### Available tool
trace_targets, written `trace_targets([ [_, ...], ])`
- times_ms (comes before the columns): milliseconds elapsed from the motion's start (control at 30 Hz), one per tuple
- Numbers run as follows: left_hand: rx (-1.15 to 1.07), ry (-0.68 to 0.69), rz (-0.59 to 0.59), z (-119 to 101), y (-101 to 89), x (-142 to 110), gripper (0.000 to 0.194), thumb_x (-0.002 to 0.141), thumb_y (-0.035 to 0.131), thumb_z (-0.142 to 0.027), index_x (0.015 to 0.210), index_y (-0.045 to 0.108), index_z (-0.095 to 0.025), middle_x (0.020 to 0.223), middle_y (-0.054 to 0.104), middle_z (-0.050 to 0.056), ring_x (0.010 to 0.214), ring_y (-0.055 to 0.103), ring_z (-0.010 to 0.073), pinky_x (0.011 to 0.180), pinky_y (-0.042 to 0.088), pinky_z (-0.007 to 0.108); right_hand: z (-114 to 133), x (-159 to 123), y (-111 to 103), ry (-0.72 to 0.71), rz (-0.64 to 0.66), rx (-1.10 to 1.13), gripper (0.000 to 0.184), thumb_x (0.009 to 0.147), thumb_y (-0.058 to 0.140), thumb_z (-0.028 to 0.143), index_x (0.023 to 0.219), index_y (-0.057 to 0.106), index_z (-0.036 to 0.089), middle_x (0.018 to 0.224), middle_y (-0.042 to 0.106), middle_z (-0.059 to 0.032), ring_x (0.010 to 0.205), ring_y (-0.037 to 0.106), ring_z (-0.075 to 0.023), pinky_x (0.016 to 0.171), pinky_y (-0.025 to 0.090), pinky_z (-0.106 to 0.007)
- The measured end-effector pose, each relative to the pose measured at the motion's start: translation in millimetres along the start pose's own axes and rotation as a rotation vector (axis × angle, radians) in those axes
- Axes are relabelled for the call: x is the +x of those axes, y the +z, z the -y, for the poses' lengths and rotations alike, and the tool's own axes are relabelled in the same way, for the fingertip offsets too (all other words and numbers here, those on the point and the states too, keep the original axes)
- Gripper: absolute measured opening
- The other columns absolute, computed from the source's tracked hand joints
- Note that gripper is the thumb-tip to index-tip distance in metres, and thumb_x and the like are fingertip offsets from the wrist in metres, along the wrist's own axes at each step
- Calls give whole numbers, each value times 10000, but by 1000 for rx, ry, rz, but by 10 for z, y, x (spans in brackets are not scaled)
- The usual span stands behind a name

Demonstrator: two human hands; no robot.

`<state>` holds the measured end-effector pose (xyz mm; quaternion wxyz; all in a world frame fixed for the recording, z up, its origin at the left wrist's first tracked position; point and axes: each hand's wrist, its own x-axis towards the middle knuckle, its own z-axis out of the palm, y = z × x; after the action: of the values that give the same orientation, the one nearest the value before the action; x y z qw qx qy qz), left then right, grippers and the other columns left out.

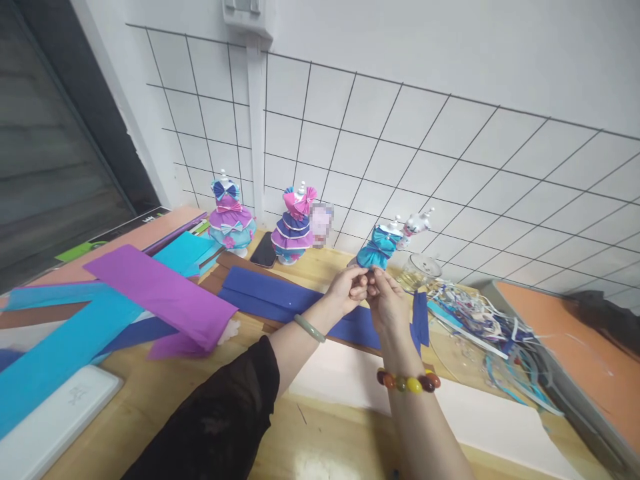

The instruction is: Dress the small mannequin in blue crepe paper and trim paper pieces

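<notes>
My left hand [349, 288] and my right hand [389, 297] meet at the lower edge of a teal dress [379, 248] on a small white dress form. The fingers of both hands are pinched together close to each other. Whatever lies between the fingertips is too small or hidden to make out, and I cannot tell whether they touch the dress. Beneath my wrists lie a long dark blue fabric strip [280, 293] and a pale pink strip [340, 377]. A bangle is on my left wrist, a bead bracelet on my right.
Two dressed miniature forms [231, 223] [295, 227] stand by the gridded wall, a phone [263, 249] between them. Purple [165, 290] and bright blue strips [75, 353] overlap on the left above a white case [65, 417]. Scraps [475, 313] and a clear container [423, 268] lie right.
</notes>
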<state>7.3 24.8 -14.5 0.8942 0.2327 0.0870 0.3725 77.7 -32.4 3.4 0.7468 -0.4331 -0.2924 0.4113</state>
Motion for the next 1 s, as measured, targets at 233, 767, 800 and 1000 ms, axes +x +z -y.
trace_targets([
  [233,-10,0,-38,-37,63,-46,83,702,568,-178,658,516,-130,417,466,-52,255,263,8,301,142,156,-19,5,7,-12,-32,-39,260,607,752,358,780,679,178,594,540,56,440,399,-49,441,352,-204],
  [767,127,126,-39,27,39,-26,274,685,697,-292,626,485,-129,451,470,-58,278,309,-5,310,132,151,27,-69,47,4,-31,-44,202,608,752,339,703,691,171,573,553,39,478,433,-67,472,372,-206],
  [800,126,121,-51,27,36,-23,277,686,699,-296,630,485,-130,452,467,-59,279,309,-6,313,139,150,28,-70,46,-1,-34,-56,208,608,750,341,717,697,172,576,559,36,480,439,-71,475,376,-210],
  [1000,80,122,-31,11,33,-29,279,693,691,-267,609,462,-132,449,446,-72,289,290,-16,337,182,146,7,-64,-3,-85,-60,-228,248,662,709,346,845,731,181,703,668,-7,576,540,-118,582,445,-262],
])
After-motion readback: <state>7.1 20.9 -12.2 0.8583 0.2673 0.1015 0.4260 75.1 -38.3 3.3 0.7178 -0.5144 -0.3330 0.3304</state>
